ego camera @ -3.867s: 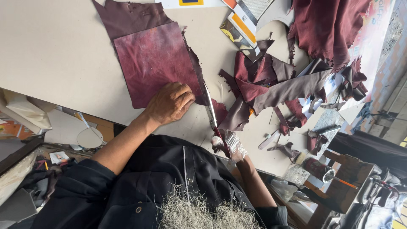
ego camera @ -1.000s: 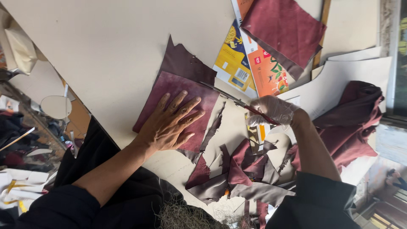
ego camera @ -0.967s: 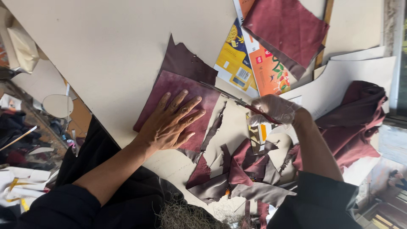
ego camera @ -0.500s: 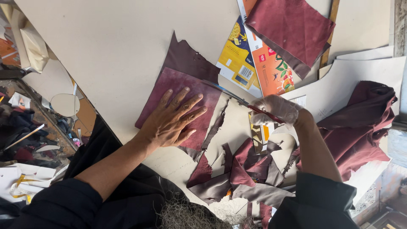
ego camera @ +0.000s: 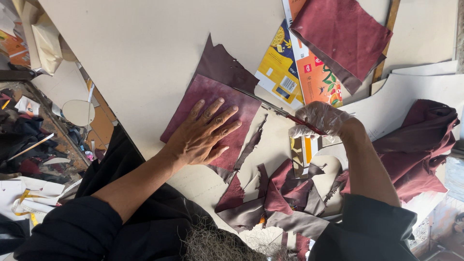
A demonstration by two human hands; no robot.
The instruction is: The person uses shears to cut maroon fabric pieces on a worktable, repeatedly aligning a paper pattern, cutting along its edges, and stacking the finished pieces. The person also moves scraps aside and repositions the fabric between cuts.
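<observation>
My left hand (ego camera: 203, 133) lies flat with fingers spread on a maroon leather piece (ego camera: 208, 99) on the pale work table (ego camera: 125, 43). A darker leather piece (ego camera: 224, 67) lies under its far edge. My right hand (ego camera: 321, 118), in a thin clear glove, grips a slim red-handled knife (ego camera: 285, 113) whose blade rests at the leather piece's right edge.
Leather offcuts (ego camera: 275, 193) are heaped near my body. A second maroon square (ego camera: 338, 36) lies on printed cardboard boxes (ego camera: 295, 72) at the far side. Bunched maroon fabric (ego camera: 420, 145) sits on the right. The table's left edge drops to a cluttered floor (ego camera: 38, 145).
Since 3.9 s ago the view has turned and my left hand has spread flat on the leather. Over the last second the knife stays at the leather's edge with little movement.
</observation>
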